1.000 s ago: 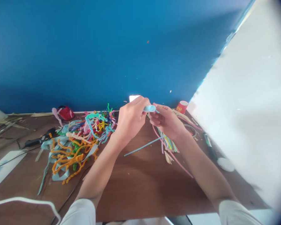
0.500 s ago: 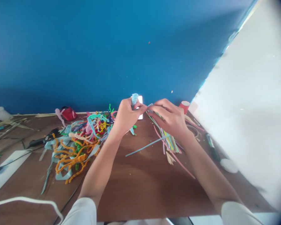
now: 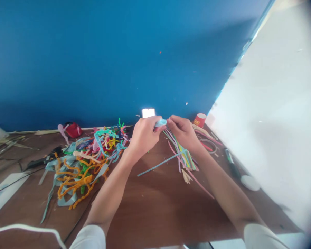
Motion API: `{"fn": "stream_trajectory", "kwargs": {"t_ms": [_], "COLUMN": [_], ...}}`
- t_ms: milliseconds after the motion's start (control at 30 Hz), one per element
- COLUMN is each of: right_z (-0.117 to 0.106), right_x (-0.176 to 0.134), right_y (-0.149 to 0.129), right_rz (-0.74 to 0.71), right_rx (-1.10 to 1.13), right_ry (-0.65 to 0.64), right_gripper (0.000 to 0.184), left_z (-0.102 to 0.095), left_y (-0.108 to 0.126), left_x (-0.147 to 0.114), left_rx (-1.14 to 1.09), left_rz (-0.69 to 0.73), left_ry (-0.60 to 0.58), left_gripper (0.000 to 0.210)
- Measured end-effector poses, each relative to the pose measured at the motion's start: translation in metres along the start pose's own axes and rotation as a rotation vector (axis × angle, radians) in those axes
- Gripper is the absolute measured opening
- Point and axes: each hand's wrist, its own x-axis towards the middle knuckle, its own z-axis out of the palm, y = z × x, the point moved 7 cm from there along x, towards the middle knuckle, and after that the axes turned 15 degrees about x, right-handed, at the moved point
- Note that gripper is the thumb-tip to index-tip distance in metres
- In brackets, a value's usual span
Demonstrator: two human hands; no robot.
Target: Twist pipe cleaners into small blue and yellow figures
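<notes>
The left hand, its fingers curled, grips a light-blue piece between thumb and fingers; the piece lies above the table, its end pointing toward the right hand. The right hand's thumb and fingertips are drawn narrowly together just beside that end; whether anything is pinched between them cannot be told. Behind the left hand stands a phone with a bright screen, its lower part hidden. Below and beside the right hand lies a bundle of pastel strips, with 1 grey-blue strip extending leftward from it and a beige tuft at its near end. Beyond the right wrist is a red cup; farther right, a dark marker lies near a white disc. Left of the left hand spreads a tangled heap of fuzzy stems, with an orange cluster at its near side. A red object sits behind the heap, and a black tool lies to its left. The brown table meets a blue wall at the back.
</notes>
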Motion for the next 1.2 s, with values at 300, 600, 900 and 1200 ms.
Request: {"fn": "stream_trajectory", "kwargs": {"t_ms": [300, 600, 900, 1200], "right_z": [0.009, -0.01, -0.014, -0.002], "right_x": [-0.005, 0.004, -0.004, -0.003], "right_y": [0.038, -0.015, -0.048, 0.006], "right_rz": [0.548, 0.013, -0.324, 0.247], "right_rx": [0.703, 0.145, -0.171, 0.238], "right_ry": [0.166, -0.107, -0.18, 0.108], "right_gripper": [0.028, 0.028, 0.02, 0.04], "left_z": [0.008, 0.013, 0.019, 0.006], "left_y": [0.002, -0.019, -0.011, -0.002], "left_x": [0.0, 0.003, 0.001, -0.001], "left_rx": [0.089, -0.664, -0.824, 0.002], "left_rz": [-0.02, -0.278, -0.216, -0.035], "left_ry": [0.064, -0.152, -0.299, 0.092], "left_gripper": [0.013, 0.041, 0.042, 0.016]}}
